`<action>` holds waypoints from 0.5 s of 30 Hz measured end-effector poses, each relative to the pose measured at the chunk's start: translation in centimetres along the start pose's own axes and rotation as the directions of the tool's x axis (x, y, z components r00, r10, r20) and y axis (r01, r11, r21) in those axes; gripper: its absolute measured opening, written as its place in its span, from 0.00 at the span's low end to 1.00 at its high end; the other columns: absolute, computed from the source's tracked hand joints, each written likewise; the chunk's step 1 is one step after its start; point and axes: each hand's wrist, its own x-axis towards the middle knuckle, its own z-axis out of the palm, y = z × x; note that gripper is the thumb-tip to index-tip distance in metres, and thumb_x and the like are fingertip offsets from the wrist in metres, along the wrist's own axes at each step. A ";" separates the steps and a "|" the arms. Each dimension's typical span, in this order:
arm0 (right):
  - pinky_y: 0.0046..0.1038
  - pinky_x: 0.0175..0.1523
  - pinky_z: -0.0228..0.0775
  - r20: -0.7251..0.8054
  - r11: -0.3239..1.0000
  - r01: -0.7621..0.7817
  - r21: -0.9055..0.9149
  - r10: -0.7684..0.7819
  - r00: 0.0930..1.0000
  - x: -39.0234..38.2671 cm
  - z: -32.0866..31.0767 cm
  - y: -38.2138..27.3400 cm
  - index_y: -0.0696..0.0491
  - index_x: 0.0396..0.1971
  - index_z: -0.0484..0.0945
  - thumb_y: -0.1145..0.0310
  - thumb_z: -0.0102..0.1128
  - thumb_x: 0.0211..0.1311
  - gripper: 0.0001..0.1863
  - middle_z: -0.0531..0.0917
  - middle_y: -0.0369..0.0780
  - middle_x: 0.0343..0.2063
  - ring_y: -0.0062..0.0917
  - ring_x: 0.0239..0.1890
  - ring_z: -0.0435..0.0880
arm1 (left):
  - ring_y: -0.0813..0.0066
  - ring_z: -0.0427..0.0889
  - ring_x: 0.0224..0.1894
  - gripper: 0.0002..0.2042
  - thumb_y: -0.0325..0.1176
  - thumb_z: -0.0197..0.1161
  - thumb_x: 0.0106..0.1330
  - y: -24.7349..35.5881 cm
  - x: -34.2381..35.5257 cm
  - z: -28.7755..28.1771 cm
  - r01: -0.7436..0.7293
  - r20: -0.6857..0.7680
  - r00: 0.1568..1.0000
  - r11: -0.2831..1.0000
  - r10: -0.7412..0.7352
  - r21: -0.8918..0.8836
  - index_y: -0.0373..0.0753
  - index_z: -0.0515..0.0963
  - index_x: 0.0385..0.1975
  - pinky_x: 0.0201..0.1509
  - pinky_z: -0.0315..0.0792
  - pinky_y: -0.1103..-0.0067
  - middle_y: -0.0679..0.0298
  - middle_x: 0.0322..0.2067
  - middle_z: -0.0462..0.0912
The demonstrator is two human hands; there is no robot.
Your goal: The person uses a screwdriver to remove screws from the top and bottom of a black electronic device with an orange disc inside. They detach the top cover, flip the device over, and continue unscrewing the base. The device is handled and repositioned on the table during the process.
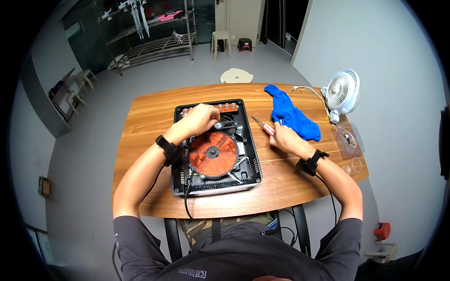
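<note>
An opened induction cooker (178, 178) lies on the wooden table, showing a round copper coil (201, 153), black housing, white wires and an orange circuit strip (229, 107) along its far end. My left hand (199, 119) is over that far end, fingers curled down; what they grip, if anything, is hidden. My right hand (285, 139) grips a screwdriver (268, 129) with a red-and-white handle, held to the right of the cooker with its tip pointing away to the left. A crumpled blue cloth (286, 111) lies just beyond my right hand.
A white fan (338, 92), cables and a clear plastic tray (348, 147) with small items sit at the table's right (140, 117). A cream stool (236, 75) stands beyond the table. Metal shelving (150, 49), more stools and a wall line the room.
</note>
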 end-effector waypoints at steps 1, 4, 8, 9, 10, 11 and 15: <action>0.53 0.41 0.80 -0.047 0.999 0.029 -0.023 -0.030 0.998 0.2 -0.5 0.3 0.65 0.43 0.70 0.65 0.60 0.64 0.18 0.83 0.61 0.32 0.59 0.35 0.84 | 0.55 0.88 0.38 0.06 0.27 0.66 0.63 0.0 0.0 -0.1 0.022 -0.002 1.000 1.000 -0.022 0.003 0.34 0.86 0.36 0.44 0.80 0.67 0.53 0.33 0.88; 0.52 0.41 0.78 -0.168 0.987 0.155 -0.044 -0.160 0.973 0.5 -3.0 0.1 0.60 0.43 0.70 0.69 0.60 0.63 0.14 0.80 0.57 0.37 0.58 0.36 0.82 | 0.55 0.88 0.38 0.07 0.27 0.65 0.64 -0.3 -0.1 0.0 0.033 -0.027 0.999 0.999 -0.034 -0.030 0.33 0.86 0.37 0.45 0.81 0.67 0.52 0.34 0.88; 0.45 0.48 0.74 -0.079 0.962 0.264 0.073 -0.258 0.963 0.4 -9.6 -3.8 0.60 0.48 0.71 0.68 0.61 0.65 0.17 0.80 0.54 0.39 0.51 0.42 0.81 | 0.61 0.90 0.39 0.06 0.26 0.66 0.66 -0.7 0.0 -0.1 0.042 -0.088 0.994 0.984 -0.058 -0.174 0.32 0.86 0.39 0.46 0.82 0.70 0.53 0.35 0.90; 0.45 0.48 0.74 -0.089 0.949 0.308 0.074 -0.301 0.949 0.6 -10.2 -4.2 0.59 0.48 0.71 0.68 0.61 0.65 0.16 0.80 0.54 0.39 0.51 0.43 0.81 | 0.63 0.90 0.39 0.06 0.26 0.67 0.66 -0.6 -0.1 -0.3 0.056 -0.109 0.991 0.973 -0.082 -0.225 0.32 0.86 0.40 0.46 0.82 0.71 0.54 0.35 0.90; 0.44 0.48 0.74 -0.100 0.934 0.351 0.075 -0.343 0.934 0.8 -10.5 -4.5 0.59 0.48 0.71 0.68 0.61 0.65 0.16 0.80 0.53 0.40 0.51 0.43 0.81 | 0.64 0.90 0.39 0.06 0.25 0.67 0.66 -0.5 -0.2 -0.5 0.070 -0.116 0.988 0.968 -0.100 -0.242 0.32 0.86 0.40 0.47 0.82 0.72 0.54 0.35 0.90; 0.44 0.49 0.74 -0.111 0.920 0.384 0.074 -0.375 0.920 0.8 -10.8 -4.7 0.59 0.48 0.71 0.68 0.61 0.65 0.16 0.80 0.53 0.40 0.50 0.43 0.81 | 0.66 0.90 0.39 0.06 0.25 0.68 0.66 -0.2 -0.2 -0.7 0.078 -0.116 0.987 0.962 -0.112 -0.261 0.32 0.86 0.40 0.47 0.82 0.72 0.55 0.36 0.90; 0.43 0.48 0.74 -0.070 0.897 0.439 0.056 -0.435 0.898 1.1 -11.3 -5.6 0.57 0.48 0.71 0.68 0.60 0.65 0.16 0.80 0.51 0.41 0.48 0.44 0.81 | 0.71 0.90 0.41 0.07 0.24 0.69 0.65 1.2 -0.6 -1.7 0.083 -0.167 0.975 0.938 -0.146 -0.335 0.32 0.85 0.41 0.48 0.82 0.74 0.57 0.36 0.90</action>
